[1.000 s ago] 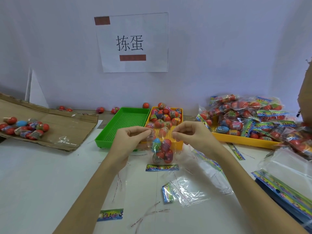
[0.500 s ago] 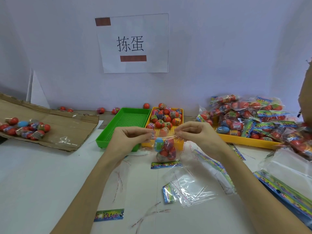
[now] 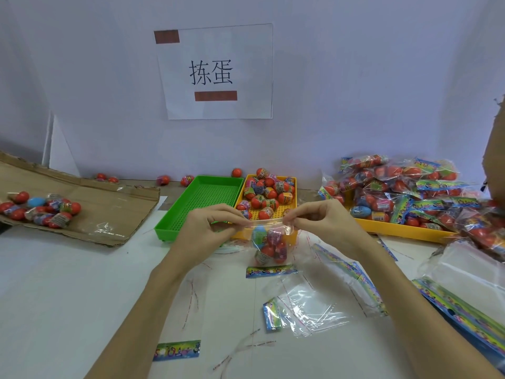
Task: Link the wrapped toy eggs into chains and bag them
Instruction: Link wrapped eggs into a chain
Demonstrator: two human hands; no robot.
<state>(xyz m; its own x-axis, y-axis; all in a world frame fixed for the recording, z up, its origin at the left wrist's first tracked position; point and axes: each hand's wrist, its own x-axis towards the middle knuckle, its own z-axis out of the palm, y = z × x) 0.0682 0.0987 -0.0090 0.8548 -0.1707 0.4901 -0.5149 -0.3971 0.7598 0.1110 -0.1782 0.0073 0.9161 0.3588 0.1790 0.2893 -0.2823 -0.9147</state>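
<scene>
We pinch the clear bag of glossy toy eggs by its top edge, left hand and right hand at either corner. It hangs over the white table, just before the yellow perforated tray, with crinkly empty sleeves lying nearer us.
</scene>
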